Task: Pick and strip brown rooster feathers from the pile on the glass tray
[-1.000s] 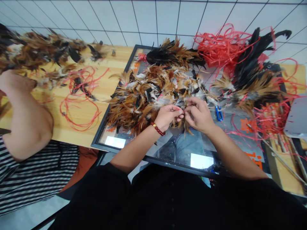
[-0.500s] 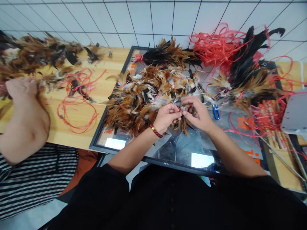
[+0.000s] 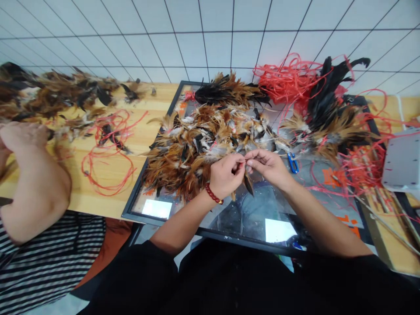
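My left hand (image 3: 227, 176), with a red bead bracelet at its wrist, is closed in front of a heap of brown and white feathers (image 3: 187, 168). From under its fingers a dark feather (image 3: 248, 184) points downward. My right hand (image 3: 267, 167) meets it fingertip to fingertip in a pinch. Whatever is between the right fingertips is too small to make out. Just right of that hand lies a blue pair of thread snips (image 3: 292, 163).
A tied black-brown feather bundle (image 3: 226, 92) lies behind the heap. Red plastic string (image 3: 285, 81) is tangled at the back, near tall black feathers (image 3: 323, 94). On the left, a co-worker's arm (image 3: 39, 175) reaches over more feathers (image 3: 75, 89). A grey box (image 3: 402, 159) stands right.
The view has tilted upward, so everything sits lower. My left hand has turned, its fingers curled more closely, and the dark feather shows below it. My right fingers have drawn together into a pinch.
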The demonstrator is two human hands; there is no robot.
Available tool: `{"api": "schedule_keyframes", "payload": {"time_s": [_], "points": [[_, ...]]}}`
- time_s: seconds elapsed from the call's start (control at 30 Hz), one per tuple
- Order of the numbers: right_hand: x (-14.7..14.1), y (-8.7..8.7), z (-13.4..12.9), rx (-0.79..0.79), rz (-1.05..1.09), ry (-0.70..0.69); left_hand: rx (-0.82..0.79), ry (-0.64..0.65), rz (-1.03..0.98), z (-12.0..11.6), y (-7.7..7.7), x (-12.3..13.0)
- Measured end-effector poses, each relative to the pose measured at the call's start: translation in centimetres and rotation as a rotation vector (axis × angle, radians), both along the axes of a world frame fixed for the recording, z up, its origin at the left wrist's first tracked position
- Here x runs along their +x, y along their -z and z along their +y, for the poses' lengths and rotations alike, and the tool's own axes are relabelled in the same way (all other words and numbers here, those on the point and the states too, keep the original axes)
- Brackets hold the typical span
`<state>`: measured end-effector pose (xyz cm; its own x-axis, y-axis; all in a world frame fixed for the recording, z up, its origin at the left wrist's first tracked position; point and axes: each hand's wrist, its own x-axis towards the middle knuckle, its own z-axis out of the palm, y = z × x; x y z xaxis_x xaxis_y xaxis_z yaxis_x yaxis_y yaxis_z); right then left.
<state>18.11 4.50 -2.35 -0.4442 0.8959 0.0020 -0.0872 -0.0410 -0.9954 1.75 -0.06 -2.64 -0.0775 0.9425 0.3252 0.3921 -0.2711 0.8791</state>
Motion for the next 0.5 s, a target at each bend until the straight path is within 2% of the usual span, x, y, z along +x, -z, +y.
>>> {"api": "schedule_keyframes", "payload": {"time_s": [0.1, 0.3, 0.5], "points": [[0.0, -0.2, -0.1, 0.031, 0.006, -0.025, 0.068, 0.047, 0.140, 0.0, 0.1, -0.7], [0.7, -0.7, 0.0, 0.033, -0.044, -0.070, 0.069, 0.132, 0.133, 0.2, -0.4, -1.2], [0.6, -0.4, 0.0, 0.093, 0.002, 0.053, 0.122, 0.125, 0.165, 0.6, -0.6, -1.3]]}}
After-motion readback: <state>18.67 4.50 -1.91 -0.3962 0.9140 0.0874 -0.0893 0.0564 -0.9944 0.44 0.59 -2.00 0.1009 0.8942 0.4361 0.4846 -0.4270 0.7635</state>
